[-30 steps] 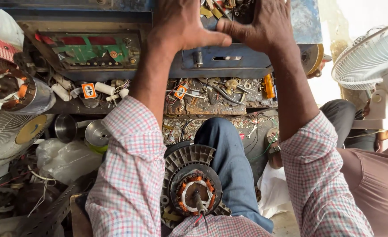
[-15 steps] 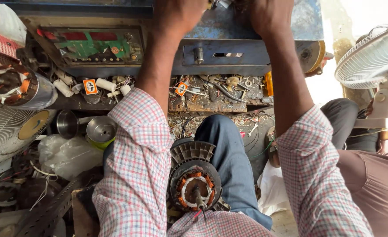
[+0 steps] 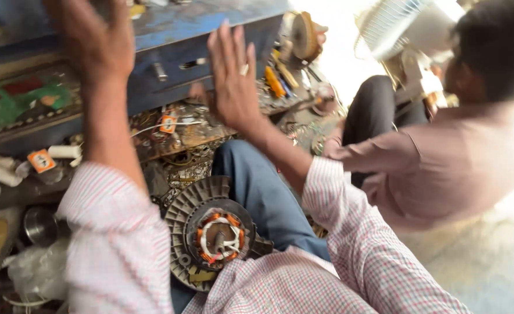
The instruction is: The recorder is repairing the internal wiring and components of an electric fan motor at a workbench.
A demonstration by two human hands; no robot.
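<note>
Swinging right since half a second ago, our view now takes in a seated person in a mauve shirt at three o'clock. Our left hand presses, fingers spread, on the blue metal drawer unit at twelve o'clock; our right hand hovers open before its front, gripping nothing. On our lap at six o'clock rests the fan motor, copper windings up. We judge it best kept steady while both hands work above.
</note>
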